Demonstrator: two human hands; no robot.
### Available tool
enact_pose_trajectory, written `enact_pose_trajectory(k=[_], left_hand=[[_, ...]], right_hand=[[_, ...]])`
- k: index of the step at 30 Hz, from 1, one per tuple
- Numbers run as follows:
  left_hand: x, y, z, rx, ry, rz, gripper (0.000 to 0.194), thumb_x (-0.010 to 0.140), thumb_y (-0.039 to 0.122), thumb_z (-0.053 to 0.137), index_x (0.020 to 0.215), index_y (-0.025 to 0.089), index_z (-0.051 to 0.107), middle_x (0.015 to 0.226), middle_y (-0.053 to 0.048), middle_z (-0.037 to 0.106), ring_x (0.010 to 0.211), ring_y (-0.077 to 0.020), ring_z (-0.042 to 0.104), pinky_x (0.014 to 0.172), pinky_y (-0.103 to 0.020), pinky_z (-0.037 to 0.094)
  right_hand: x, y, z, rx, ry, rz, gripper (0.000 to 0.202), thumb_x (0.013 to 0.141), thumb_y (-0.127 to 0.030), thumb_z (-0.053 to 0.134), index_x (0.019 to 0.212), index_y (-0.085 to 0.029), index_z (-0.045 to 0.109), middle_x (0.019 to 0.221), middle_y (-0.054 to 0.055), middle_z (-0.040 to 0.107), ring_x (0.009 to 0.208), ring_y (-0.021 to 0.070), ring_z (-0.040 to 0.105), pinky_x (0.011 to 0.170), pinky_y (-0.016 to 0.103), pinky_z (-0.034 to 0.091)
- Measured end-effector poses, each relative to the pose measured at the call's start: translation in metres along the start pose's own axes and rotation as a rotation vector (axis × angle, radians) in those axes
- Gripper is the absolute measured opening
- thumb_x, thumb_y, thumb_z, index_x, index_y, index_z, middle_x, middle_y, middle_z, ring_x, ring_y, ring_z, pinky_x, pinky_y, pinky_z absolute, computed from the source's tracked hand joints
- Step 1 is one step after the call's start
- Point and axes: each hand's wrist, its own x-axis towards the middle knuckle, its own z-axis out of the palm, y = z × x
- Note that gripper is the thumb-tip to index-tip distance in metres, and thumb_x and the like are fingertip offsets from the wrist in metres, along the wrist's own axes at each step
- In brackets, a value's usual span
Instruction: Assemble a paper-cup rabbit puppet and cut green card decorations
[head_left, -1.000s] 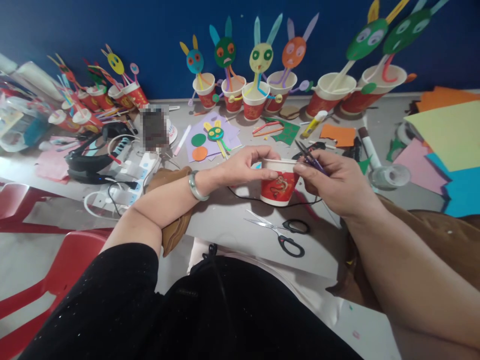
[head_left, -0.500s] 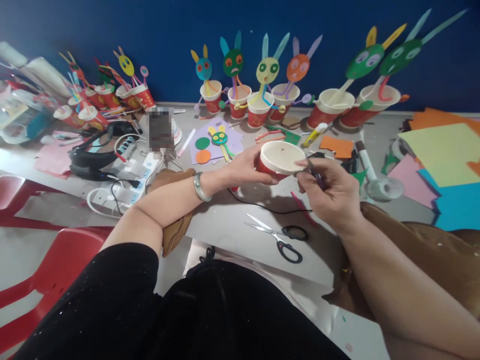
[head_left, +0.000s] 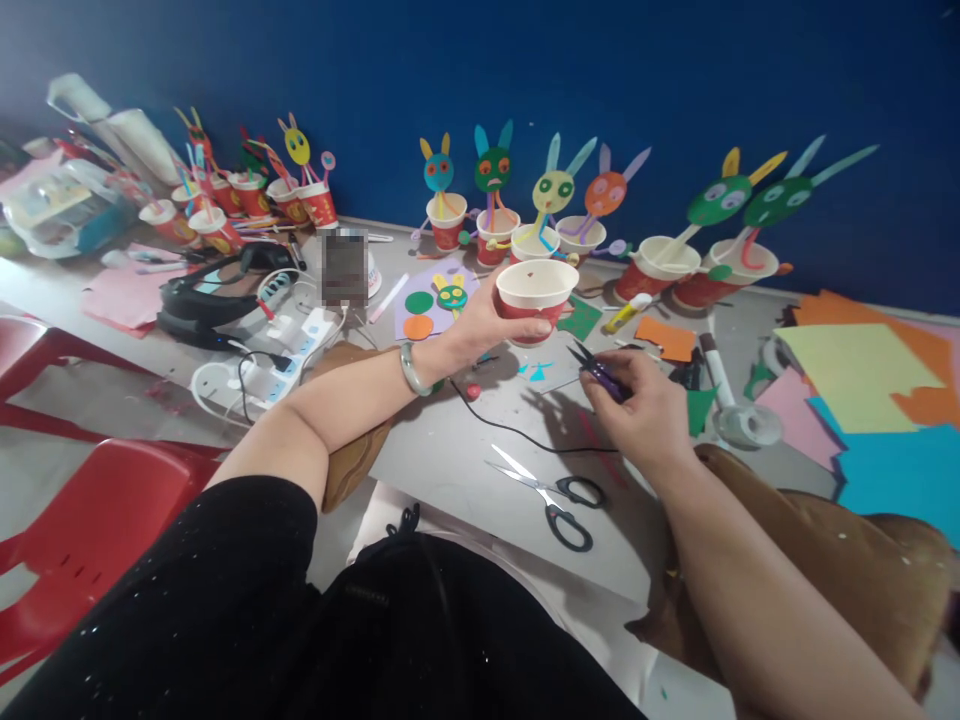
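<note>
The right hand (head_left: 646, 412), gripping a purple tool (head_left: 602, 380), has left the cup (head_left: 531, 302) in the left hand (head_left: 478, 332), likely pausing rim work.

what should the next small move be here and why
Probably bring the purple-handled tool up to the paper cup, keeping its points off the thumb. The left hand already holds the cup raised, mouth up, thumb across its near side, while the tool, in the right hand, is apart from it.
</note>
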Motion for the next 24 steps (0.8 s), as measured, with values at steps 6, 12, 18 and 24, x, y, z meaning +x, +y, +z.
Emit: enact_pose_trajectory(k=[6, 12, 18, 24], left_hand=[[0.0, 0.006, 0.0, -0.019, 0.021, -0.081, 0.08, 0.057, 0.053, 0.102, 0.124, 0.021, 0.071, 0.133, -0.017, 0.078, 0.136, -0.0377, 0.067, 0.117, -0.061, 0.055], [-0.002, 0.006, 0.0, -0.004, -0.022, -0.072, 0.078, 0.064, 0.055, 0.1, 0.127, 0.023, 0.069, 0.133, -0.017, 0.079, 0.137, -0.0409, 0.067, 0.117, -0.064, 0.052], [-0.002, 0.009, 0.003, -0.045, -0.033, -0.108, 0.078, 0.06, 0.053, 0.102, 0.124, 0.022, 0.071, 0.13, -0.017, 0.081, 0.133, -0.0416, 0.07, 0.115, -0.063, 0.054], [-0.003, 0.01, 0.004, -0.091, -0.029, -0.145, 0.072, 0.058, 0.047, 0.104, 0.117, 0.021, 0.073, 0.126, -0.016, 0.081, 0.127, -0.0365, 0.072, 0.115, -0.058, 0.056]], right_hand=[[0.005, 0.016, 0.007, -0.209, -0.139, 0.039, 0.034, 0.087, -0.044, 0.066, 0.111, -0.022, 0.074, 0.094, 0.013, 0.085, 0.087, 0.0357, 0.08, 0.079, 0.043, 0.056], [0.005, 0.018, 0.009, -0.27, -0.148, 0.059, 0.033, 0.088, -0.043, 0.065, 0.11, -0.022, 0.077, 0.089, 0.012, 0.083, 0.083, 0.0332, 0.078, 0.074, 0.039, 0.052], [0.004, 0.02, 0.014, -0.257, -0.124, 0.023, 0.032, 0.087, -0.042, 0.065, 0.108, -0.023, 0.079, 0.091, 0.012, 0.084, 0.083, 0.0329, 0.076, 0.073, 0.039, 0.051], [0.002, 0.018, 0.013, -0.226, -0.124, -0.001, 0.027, 0.086, -0.041, 0.065, 0.103, -0.024, 0.078, 0.085, 0.01, 0.083, 0.075, 0.0297, 0.073, 0.07, 0.038, 0.05]])
